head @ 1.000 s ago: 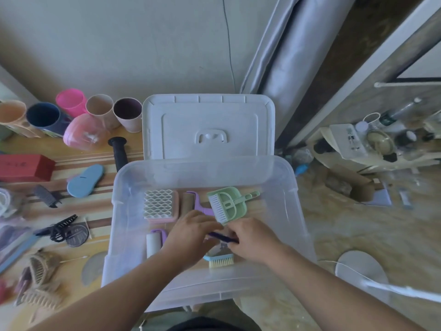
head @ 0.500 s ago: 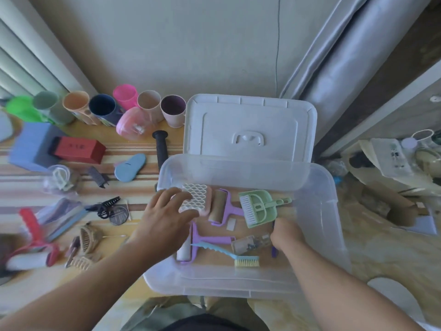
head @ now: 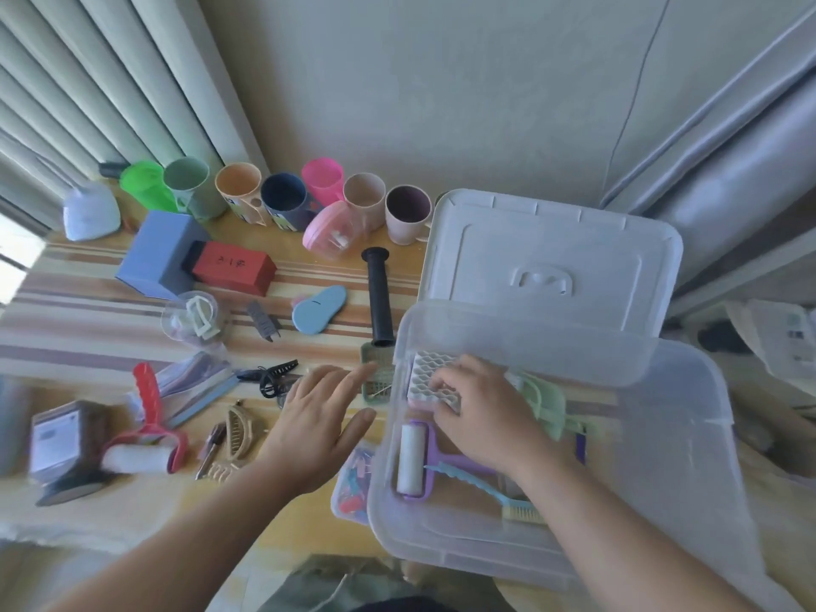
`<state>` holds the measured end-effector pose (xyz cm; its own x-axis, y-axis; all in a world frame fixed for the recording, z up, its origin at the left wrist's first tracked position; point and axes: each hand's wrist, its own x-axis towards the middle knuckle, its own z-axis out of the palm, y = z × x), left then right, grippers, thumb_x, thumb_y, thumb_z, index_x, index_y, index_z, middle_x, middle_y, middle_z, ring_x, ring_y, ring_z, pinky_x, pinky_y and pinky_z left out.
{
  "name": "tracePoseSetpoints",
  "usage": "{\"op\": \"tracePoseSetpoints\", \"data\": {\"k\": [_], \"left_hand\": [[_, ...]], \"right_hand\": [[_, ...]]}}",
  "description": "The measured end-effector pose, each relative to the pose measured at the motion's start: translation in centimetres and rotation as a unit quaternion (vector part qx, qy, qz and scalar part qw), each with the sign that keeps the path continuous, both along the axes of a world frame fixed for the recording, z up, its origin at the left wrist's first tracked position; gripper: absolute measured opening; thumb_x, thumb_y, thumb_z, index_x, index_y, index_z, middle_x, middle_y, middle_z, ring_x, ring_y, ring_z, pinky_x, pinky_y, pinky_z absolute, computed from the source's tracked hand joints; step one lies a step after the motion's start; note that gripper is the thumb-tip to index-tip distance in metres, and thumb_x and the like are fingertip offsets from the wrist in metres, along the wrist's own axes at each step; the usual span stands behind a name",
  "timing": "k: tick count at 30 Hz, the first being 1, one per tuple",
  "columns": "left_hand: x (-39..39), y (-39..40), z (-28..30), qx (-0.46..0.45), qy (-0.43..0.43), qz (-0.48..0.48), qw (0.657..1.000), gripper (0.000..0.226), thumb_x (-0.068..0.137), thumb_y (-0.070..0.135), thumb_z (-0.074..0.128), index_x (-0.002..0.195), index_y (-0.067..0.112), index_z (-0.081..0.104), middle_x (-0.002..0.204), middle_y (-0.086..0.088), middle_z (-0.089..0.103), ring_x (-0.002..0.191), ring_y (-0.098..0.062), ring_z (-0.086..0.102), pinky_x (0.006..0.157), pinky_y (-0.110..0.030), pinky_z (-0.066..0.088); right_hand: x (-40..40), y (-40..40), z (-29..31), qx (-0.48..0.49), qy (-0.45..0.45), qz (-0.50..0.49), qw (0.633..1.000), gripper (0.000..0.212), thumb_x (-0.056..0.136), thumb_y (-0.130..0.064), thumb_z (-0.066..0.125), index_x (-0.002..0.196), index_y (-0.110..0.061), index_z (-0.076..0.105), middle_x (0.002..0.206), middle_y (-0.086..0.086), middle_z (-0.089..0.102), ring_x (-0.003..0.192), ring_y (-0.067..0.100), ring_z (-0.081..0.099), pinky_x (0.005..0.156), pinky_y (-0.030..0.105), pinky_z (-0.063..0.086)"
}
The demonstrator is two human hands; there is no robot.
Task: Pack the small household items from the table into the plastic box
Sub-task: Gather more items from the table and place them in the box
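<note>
The clear plastic storage box [head: 689, 479] sits at the counter's [head: 88, 311] right edge, lid off behind it, and already holds a white honeycomb-patterned pad [head: 430, 382] that the right hand [head: 481, 413] touches with bent fingers. The left hand [head: 318, 417] hovers with fingers spread, holding nothing, near a small green mesh basket [head: 376, 377]. That basket looks light and stiff, best pinched by its rim.

Two bare forearms come in from the bottom edge, no sleeves showing anywhere along them, no watch, no bracelet at either wrist. The left hand [head: 315, 419] carries no ring that can be seen, and neither does the right hand [head: 479, 415]. Down at the lower edge, a strip of olive-green cloth [head: 326, 580], creased, with something dark below it.
</note>
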<state>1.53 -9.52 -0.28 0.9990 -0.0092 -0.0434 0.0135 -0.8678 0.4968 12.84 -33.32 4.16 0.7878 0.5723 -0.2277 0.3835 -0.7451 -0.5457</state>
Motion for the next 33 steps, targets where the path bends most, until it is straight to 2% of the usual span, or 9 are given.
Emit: {"op": "tracePoseSetpoints", "data": {"k": [3,6,11,14,18,21,23,29,33], "left_hand": [[-1.1,3.5,-1.3,0.009,0.028,0.011,0.999,0.042,0.102,0.049,0.044,0.143,0.04,0.046,0.125,0.012,0.06,0.126,-0.02,0.045,0.109,-0.046,0.039],[-2.1,7.2,-2.3,0.038,0.075,0.034,0.996,0.051,0.088,0.036,0.067,0.134,0.046,0.049,0.127,0.012,0.058,0.126,-0.022,0.046,0.105,-0.044,0.042],[-1.6,15.0,-2.8,0.093,0.108,0.083,0.986,0.046,0.082,0.036,0.07,0.127,0.04,0.062,0.128,0.005,0.055,0.124,-0.028,0.048,0.103,-0.048,0.043],[-0.8,20.4,-2.6,0.127,0.133,0.129,0.974,0.045,0.088,0.041,0.064,0.132,0.041,0.056,0.139,0.003,0.05,0.134,-0.03,0.04,0.11,-0.051,0.037],[-0.1,27.3,-3.3,0.143,0.166,0.2,0.955,0.057,0.084,0.036,0.068,0.139,0.038,0.052,0.145,-0.004,0.046,0.134,-0.035,0.04,0.108,-0.053,0.038],[0.3,30.0,-4.3,0.157,0.204,0.211,0.943,0.07,0.084,0.035,0.068,0.147,0.039,0.037,0.15,-0.006,0.036,0.136,-0.035,0.038,0.108,-0.051,0.041],[0.6,30.5,-5.1,0.145,0.205,0.204,0.946,0.078,0.084,0.037,0.068,0.151,0.039,0.028,0.151,-0.007,0.033,0.135,-0.035,0.039,0.106,-0.051,0.044],[2.4,30.3,-7.1,0.051,0.213,0.219,0.951,0.1,0.08,0.062,0.07,0.155,0.043,0.005,0.152,-0.008,0.027,0.123,-0.037,0.056,0.09,-0.049,0.054],[5.5,30.6,-8.3,-0.126,0.276,0.348,0.887,0.114,0.066,0.076,0.069,0.157,0.045,0.006,0.154,-0.013,0.032,0.128,-0.037,0.051,0.099,-0.052,0.053]], "right_hand": [[0.0,5.2,1.3,0.078,-0.065,-0.01,0.995,0.016,0.089,-0.02,0.065,0.104,-0.024,0.069,0.102,-0.007,0.056,0.099,0.022,0.057,0.077,0.042,0.053],[0.2,11.2,2.1,0.114,-0.087,0.012,0.99,0.015,0.09,-0.016,0.066,0.105,-0.019,0.07,0.105,-0.003,0.057,0.101,0.021,0.057,0.079,0.035,0.052],[0.3,20.1,-1.4,0.01,-0.023,0.092,0.995,0.03,0.093,-0.022,0.064,0.123,-0.024,0.064,0.122,-0.001,0.054,0.115,0.023,0.051,0.082,0.034,0.045],[0.2,23.7,-4.5,-0.057,0.018,0.089,0.994,0.034,0.095,-0.028,0.061,0.128,-0.029,0.06,0.124,-0.003,0.051,0.117,0.024,0.05,0.088,0.043,0.052],[0.9,29.1,-8.0,-0.092,0.009,0.066,0.994,0.031,0.098,-0.033,0.06,0.129,-0.028,0.057,0.124,-0.002,0.053,0.114,0.027,0.054,0.08,0.045,0.056],[2.0,33.4,-10.8,-0.1,0.012,0.027,0.995,0.047,0.099,-0.035,0.06,0.143,-0.025,0.047,0.131,0.002,0.056,0.118,0.032,0.056,0.081,0.045,0.055],[2.4,35.0,-12.3,-0.102,0.033,-0.013,0.994,0.053,0.1,-0.032,0.061,0.148,-0.025,0.042,0.127,0.005,0.061,0.113,0.033,0.062,0.076,0.042,0.054],[0.8,33.8,-13.7,-0.119,0.022,-0.066,0.99,0.032,0.092,-0.017,0.067,0.119,-0.023,0.051,0.095,0.002,0.063,0.089,0.03,0.066,0.059,0.037,0.052],[0.5,30.3,-11.8,-0.081,0.012,-0.07,0.994,0.039,0.093,-0.025,0.067,0.128,-0.028,0.05,0.098,-0.003,0.061,0.084,0.024,0.062,0.059,0.036,0.046]]}}
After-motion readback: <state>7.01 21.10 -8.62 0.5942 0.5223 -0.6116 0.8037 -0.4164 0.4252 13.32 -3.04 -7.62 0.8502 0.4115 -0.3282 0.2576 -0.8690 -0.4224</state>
